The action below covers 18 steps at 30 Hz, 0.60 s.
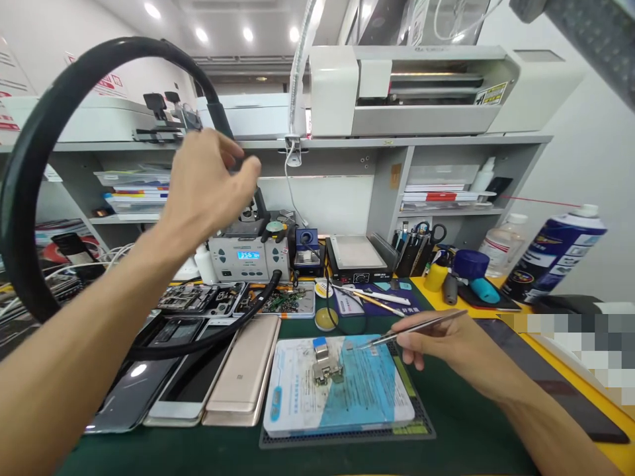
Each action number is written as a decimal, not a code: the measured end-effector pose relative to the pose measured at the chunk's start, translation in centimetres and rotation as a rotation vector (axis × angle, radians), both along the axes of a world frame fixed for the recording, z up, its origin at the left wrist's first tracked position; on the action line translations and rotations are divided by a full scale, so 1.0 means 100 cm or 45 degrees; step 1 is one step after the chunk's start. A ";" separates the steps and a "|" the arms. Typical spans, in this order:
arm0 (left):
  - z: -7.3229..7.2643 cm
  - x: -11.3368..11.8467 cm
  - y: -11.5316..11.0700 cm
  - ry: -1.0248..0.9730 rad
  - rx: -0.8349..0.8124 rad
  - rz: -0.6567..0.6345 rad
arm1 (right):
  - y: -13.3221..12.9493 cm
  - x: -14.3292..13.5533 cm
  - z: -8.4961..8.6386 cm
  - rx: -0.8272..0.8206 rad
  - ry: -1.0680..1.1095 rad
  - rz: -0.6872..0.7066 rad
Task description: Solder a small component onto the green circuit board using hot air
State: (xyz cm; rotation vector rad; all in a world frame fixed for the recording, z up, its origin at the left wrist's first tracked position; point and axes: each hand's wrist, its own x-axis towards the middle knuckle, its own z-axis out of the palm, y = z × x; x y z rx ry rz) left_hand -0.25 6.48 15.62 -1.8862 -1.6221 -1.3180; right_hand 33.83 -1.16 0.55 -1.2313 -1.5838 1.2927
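Note:
My left hand (213, 172) is raised at the upper left, its fingers curled around the handle of a hot air gun (222, 122), mostly hidden behind the hand. The gun's thick black hose (133, 46) loops left and down to the rework station (248, 254), whose display reads 356. In my right hand (431, 337) are metal tweezers (421, 327), pointing left. Their tips are near a small grey chip-like piece (349, 345) on a blue-and-white pad (347, 410). Left of it on the pad sits a small metal clamp (325, 367) with a blue-topped part.
Several phones (243, 370) lie left of the pad, under the hose. Behind them are opened phone boards (292, 297). A flat heating plate (357, 254), a pen holder (414, 248) and a blue spray can (555, 254) stand at the back. A dark panel (546, 377) lies right.

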 end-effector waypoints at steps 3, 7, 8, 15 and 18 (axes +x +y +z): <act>-0.043 0.011 -0.034 0.010 -0.093 -0.088 | 0.001 -0.003 -0.001 0.000 0.009 -0.001; -0.095 0.010 -0.050 -0.013 -0.220 -0.208 | 0.002 -0.005 -0.005 0.003 -0.024 -0.001; -0.105 0.008 -0.049 -0.041 -0.248 -0.229 | 0.003 -0.005 -0.005 0.005 -0.035 0.005; -0.140 -0.004 -0.038 -0.168 -0.390 -0.260 | 0.005 -0.004 -0.010 -0.005 -0.040 0.027; -0.142 -0.006 -0.040 -0.181 -0.421 -0.265 | 0.006 -0.004 -0.011 -0.017 -0.027 0.031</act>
